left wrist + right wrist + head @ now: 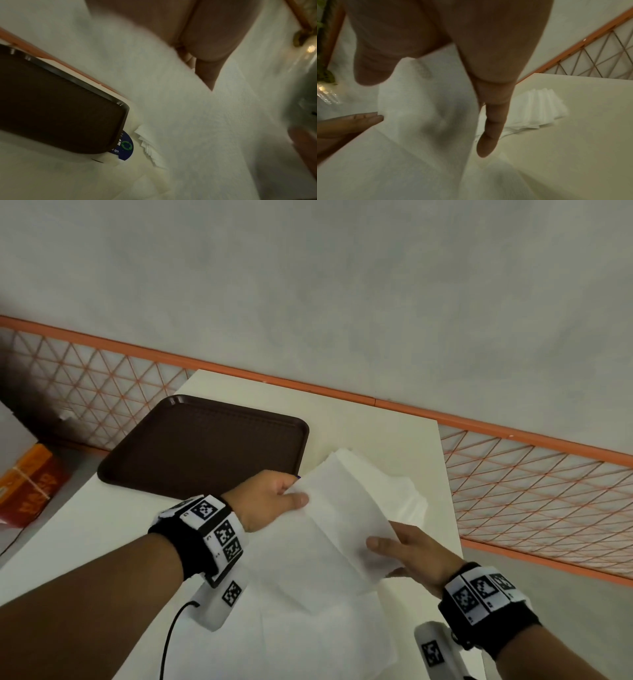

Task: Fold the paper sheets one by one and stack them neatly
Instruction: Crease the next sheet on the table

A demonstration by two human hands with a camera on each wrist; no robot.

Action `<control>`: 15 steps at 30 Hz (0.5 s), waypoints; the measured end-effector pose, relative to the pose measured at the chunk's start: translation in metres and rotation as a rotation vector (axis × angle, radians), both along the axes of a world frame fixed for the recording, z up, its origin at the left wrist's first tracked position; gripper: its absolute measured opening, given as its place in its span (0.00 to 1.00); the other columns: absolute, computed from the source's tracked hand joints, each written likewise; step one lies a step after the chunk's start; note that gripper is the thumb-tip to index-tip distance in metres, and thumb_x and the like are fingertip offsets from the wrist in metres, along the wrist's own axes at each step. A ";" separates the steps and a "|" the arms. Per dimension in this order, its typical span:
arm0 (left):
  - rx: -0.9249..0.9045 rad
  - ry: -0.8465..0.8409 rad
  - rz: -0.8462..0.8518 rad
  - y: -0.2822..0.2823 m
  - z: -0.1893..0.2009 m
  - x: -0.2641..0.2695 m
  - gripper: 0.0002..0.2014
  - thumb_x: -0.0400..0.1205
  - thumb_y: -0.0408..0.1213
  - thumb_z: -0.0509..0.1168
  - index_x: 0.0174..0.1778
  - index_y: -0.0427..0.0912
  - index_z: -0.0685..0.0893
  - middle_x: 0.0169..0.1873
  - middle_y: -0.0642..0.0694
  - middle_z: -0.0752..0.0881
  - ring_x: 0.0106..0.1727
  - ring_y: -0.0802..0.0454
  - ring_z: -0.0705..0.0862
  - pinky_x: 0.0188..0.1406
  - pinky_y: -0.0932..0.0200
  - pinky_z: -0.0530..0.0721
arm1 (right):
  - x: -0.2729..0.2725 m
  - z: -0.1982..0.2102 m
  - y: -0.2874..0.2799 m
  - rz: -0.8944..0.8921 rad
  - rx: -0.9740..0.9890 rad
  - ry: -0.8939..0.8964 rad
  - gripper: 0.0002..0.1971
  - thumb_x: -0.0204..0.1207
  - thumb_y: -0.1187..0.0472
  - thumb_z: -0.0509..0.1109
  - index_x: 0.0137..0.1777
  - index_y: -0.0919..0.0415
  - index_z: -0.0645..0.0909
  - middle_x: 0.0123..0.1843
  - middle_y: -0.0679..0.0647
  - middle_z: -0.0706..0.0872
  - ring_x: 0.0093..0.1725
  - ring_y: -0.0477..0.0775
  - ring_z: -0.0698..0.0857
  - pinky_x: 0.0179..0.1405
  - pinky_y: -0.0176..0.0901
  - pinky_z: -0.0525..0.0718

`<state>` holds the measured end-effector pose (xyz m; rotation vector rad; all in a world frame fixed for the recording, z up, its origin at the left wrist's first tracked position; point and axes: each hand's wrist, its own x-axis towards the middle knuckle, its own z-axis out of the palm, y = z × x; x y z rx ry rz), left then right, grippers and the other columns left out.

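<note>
White paper sheet (342, 529), creased, both hands pinching

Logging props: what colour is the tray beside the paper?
Dark brown; the tray shows best in the head view.

head: looking down from above at the cream rectangular bench (394, 440)
wrists: looking close along the fingers
shared: the white folded-paper stack (400, 491) (150, 150) (537, 106)

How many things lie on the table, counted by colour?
White: 3, the held paper sheet, the folded stack, the flat sheets.
Brown: 1, the tray.
Blue: 1, a sticker.
Total: 5.
</note>
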<state>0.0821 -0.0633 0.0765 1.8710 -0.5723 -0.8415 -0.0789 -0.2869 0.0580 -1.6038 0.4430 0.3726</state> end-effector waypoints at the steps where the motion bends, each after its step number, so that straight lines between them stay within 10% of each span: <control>1: -0.018 0.023 0.036 0.003 0.001 0.002 0.06 0.83 0.36 0.66 0.48 0.41 0.89 0.43 0.43 0.92 0.47 0.44 0.91 0.53 0.48 0.88 | -0.001 -0.001 0.001 -0.002 -0.004 0.015 0.27 0.60 0.43 0.77 0.60 0.53 0.86 0.57 0.52 0.91 0.56 0.55 0.90 0.58 0.52 0.87; 9: -0.055 0.110 0.371 0.017 -0.019 0.005 0.21 0.72 0.53 0.69 0.46 0.37 0.88 0.48 0.30 0.89 0.51 0.33 0.89 0.60 0.30 0.82 | 0.008 -0.015 0.014 -0.416 0.187 0.009 0.08 0.79 0.60 0.71 0.53 0.63 0.84 0.50 0.62 0.90 0.45 0.63 0.89 0.55 0.64 0.85; 15: -0.024 0.140 0.495 0.016 -0.037 -0.002 0.11 0.82 0.41 0.64 0.40 0.46 0.91 0.42 0.41 0.92 0.49 0.38 0.90 0.60 0.36 0.85 | 0.014 -0.022 0.028 -0.472 0.123 -0.025 0.11 0.79 0.64 0.70 0.60 0.59 0.83 0.49 0.58 0.92 0.45 0.61 0.91 0.42 0.52 0.87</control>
